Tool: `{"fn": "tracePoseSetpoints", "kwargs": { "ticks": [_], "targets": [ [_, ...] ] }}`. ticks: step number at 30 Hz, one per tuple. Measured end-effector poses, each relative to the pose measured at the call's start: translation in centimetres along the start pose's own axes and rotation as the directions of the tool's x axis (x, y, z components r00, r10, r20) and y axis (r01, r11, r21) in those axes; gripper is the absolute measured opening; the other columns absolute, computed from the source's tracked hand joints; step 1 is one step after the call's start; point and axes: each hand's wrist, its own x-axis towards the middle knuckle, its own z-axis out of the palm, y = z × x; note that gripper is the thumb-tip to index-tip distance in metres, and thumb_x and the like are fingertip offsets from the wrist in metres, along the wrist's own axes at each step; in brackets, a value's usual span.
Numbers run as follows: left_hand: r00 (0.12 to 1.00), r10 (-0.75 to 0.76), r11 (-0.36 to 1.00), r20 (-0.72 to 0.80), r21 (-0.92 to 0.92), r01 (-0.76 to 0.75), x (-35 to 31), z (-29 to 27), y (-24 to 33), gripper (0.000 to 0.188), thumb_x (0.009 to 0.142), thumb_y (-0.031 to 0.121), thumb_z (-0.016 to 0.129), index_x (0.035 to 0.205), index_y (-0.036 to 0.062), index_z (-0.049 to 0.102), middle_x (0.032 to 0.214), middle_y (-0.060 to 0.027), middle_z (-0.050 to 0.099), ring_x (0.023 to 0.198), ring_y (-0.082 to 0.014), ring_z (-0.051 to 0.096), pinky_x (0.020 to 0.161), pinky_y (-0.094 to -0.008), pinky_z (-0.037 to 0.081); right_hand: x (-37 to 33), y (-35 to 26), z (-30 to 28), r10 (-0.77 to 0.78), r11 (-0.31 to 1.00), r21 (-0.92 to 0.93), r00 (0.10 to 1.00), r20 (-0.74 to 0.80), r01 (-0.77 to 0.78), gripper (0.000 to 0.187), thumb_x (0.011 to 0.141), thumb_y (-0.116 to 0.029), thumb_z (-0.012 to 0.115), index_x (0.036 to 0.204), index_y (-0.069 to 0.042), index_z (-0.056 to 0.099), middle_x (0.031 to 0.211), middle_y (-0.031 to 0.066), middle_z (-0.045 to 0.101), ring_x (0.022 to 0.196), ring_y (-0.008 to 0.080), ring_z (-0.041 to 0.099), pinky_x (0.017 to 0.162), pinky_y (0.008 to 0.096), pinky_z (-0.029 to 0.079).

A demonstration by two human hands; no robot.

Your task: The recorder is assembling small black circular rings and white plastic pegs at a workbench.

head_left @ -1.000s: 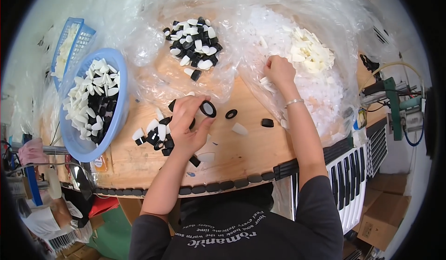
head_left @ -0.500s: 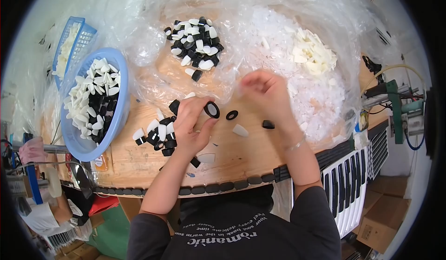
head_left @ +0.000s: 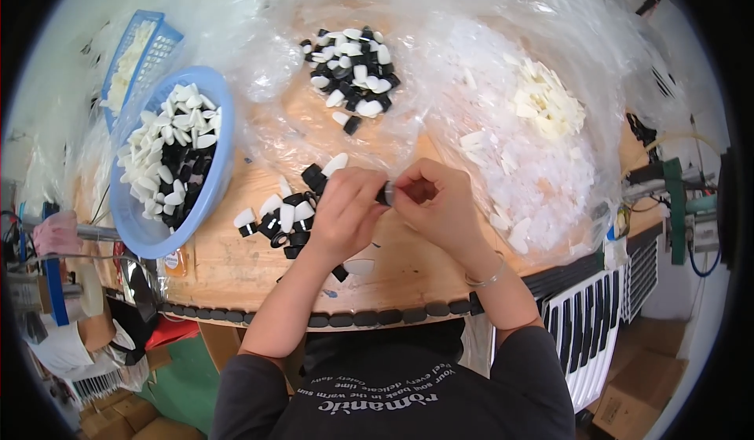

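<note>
Cap (head_left: 384, 194), black with a grey-white face, above a wooden tabletop (head_left: 420, 279); pinched in the left hand (head_left: 344, 210), at three o'clock from its palm, visible edge along a twelve-to-six line. Right hand (head_left: 441, 206) just as near, at the cap's three o'clock, fingers curled; grip there impossible to tell.
</note>
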Motion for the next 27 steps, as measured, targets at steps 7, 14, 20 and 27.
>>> {"fn": "tracePoseSetpoints", "kwargs": {
  "ticks": [7,14,20,27],
  "targets": [
    [0.999,0.045,0.997,0.016,-0.068,-0.044,-1.9,0.3,-0.6,0.051,0.069,0.002,0.070,0.117,-0.0019,0.054,0.103,-0.0136,0.060,0.089,-0.0312,0.058,0.076,-0.0400,0.047,-0.5,4.5,-0.4,-0.118,0.973,0.213,0.985,0.129,0.089,0.015,0.083,0.009,0.057,0.090,-0.004,0.053,0.087,0.0030,0.055,0.078,0.0090,0.056,0.062,0.0229,0.049],
    [0.996,0.079,0.976,-0.042,-0.198,-0.086,-1.7,0.6,0.4,0.049,0.077,0.014,0.067,0.117,-0.0083,0.052,0.098,-0.0161,0.055,0.088,-0.0353,0.053,0.081,-0.0447,0.044,-0.7,5.2,-0.6,0.082,0.843,0.500,0.966,0.243,-0.198,0.028,0.090,-0.018,0.066,0.108,-0.005,0.049,0.092,-0.0001,0.056,0.076,0.0077,0.054,0.064,0.0237,0.049],
    [0.983,0.154,0.977,-0.099,-0.133,-0.167,-2.7,2.2,-0.8,0.044,0.075,0.006,0.067,0.112,-0.0095,0.052,0.098,-0.0176,0.054,0.089,-0.0361,0.050,0.080,-0.0440,0.044,0.0,6.3,-0.4,0.012,0.894,0.431,0.966,0.257,-0.126,0.039,0.092,-0.016,0.063,0.122,0.000,0.044,0.103,0.0057,0.057,0.089,0.0115,0.056,0.077,0.0261,0.048],
    [0.965,0.194,0.968,-0.176,-0.129,-0.217,-1.9,1.7,-0.3,0.041,0.074,0.001,0.064,0.112,-0.0101,0.052,0.098,-0.0175,0.053,0.086,-0.0349,0.048,0.078,-0.0418,0.044,-0.5,6.5,0.5,-0.057,0.927,0.374,0.993,0.103,0.014,0.038,0.085,-0.025,0.073,0.104,-0.002,0.049,0.090,0.0046,0.053,0.078,0.0123,0.049,0.069,0.0261,0.045]
  ]
}}
